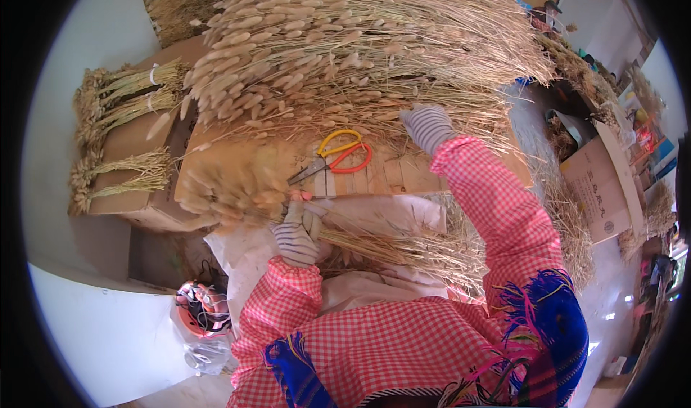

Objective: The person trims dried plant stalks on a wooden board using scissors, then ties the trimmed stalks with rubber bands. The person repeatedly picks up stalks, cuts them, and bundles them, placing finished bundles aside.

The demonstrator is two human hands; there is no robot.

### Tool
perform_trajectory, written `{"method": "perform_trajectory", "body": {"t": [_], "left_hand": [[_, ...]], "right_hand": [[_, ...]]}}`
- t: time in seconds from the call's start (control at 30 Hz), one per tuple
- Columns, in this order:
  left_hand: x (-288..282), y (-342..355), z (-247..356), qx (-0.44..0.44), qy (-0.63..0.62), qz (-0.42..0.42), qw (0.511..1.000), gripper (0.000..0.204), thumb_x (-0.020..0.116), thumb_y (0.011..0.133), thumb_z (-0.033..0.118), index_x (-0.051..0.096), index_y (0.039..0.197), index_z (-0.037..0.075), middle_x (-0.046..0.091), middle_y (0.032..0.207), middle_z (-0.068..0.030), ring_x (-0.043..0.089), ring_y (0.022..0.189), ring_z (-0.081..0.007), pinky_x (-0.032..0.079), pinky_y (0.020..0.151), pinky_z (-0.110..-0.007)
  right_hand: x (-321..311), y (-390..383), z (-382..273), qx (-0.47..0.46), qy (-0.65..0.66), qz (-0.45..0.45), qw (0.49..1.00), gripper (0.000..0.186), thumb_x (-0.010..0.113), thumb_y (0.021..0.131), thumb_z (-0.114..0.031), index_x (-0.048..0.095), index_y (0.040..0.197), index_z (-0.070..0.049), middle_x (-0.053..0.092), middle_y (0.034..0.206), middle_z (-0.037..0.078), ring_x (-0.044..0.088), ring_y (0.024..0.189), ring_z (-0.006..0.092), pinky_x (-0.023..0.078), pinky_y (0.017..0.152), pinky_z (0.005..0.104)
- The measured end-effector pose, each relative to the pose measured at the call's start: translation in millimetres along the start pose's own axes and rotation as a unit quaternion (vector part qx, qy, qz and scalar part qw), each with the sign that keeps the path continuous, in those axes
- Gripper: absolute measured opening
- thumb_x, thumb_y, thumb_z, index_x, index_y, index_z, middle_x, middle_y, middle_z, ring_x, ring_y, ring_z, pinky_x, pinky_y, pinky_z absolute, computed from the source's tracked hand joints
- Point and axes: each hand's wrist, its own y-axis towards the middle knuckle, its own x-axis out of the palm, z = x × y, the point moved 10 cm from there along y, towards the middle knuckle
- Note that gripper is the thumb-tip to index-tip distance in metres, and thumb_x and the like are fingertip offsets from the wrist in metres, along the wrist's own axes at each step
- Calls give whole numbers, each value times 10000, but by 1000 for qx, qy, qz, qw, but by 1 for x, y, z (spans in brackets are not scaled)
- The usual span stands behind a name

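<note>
My left hand [295, 235], in a striped glove, is closed round a bundle of dried bunny-tail grass [345, 242], its blurred fluffy heads lying leftward and its stems trailing right. My right hand [425, 127], also gloved, rests at the near edge of a big heap of dried grass [345, 41], fingers curled among the stems; what they grip is unclear. Between my hands, scissors [338, 152] with yellow and orange-red handles lie on a brown board [403, 170].
Tied bunches [129, 174] sit on a cardboard box [144, 206] at left. Pale sheeting [381, 289] and loose straw lie below the board. A pink helmet-like object [201, 307] is at lower left beside a white wall. More cartons [597, 192] and dried plants stand at right.
</note>
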Motion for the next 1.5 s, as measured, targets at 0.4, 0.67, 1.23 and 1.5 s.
{"method": "perform_trajectory", "body": {"t": [0.4,0.67,1.23,1.5], "left_hand": [[8,-7,1,-55,-2,119,991,228,488,999,266,552,1024,49,369,549,39,333,433,-76,306,414,-216],[10,6,3,25,-2,23,999,200,494,996,237,558,984,47,409,548,26,308,402,-78,231,358,-226],[28,4,26,-7,-38,72,997,258,409,1024,228,565,1094,35,244,536,68,219,421,-85,327,421,-251],[32,-2,31,77,70,71,992,199,554,957,224,585,1040,46,257,511,60,242,402,-85,428,506,-250]], "right_hand": [[-37,20,17,-5,157,257,954,206,596,825,-240,659,1009,-171,673,990,146,621,940,348,459,817,501],[-55,-24,-91,-179,205,354,895,203,613,810,-188,649,1006,-150,686,908,67,601,935,267,362,930,454],[13,-55,-103,-203,-61,214,954,394,616,794,-217,561,1180,-160,673,951,44,606,952,232,408,919,427],[-29,-93,-158,-309,180,277,892,390,648,751,-263,583,1104,-113,646,1008,99,596,982,281,380,949,471]]}}
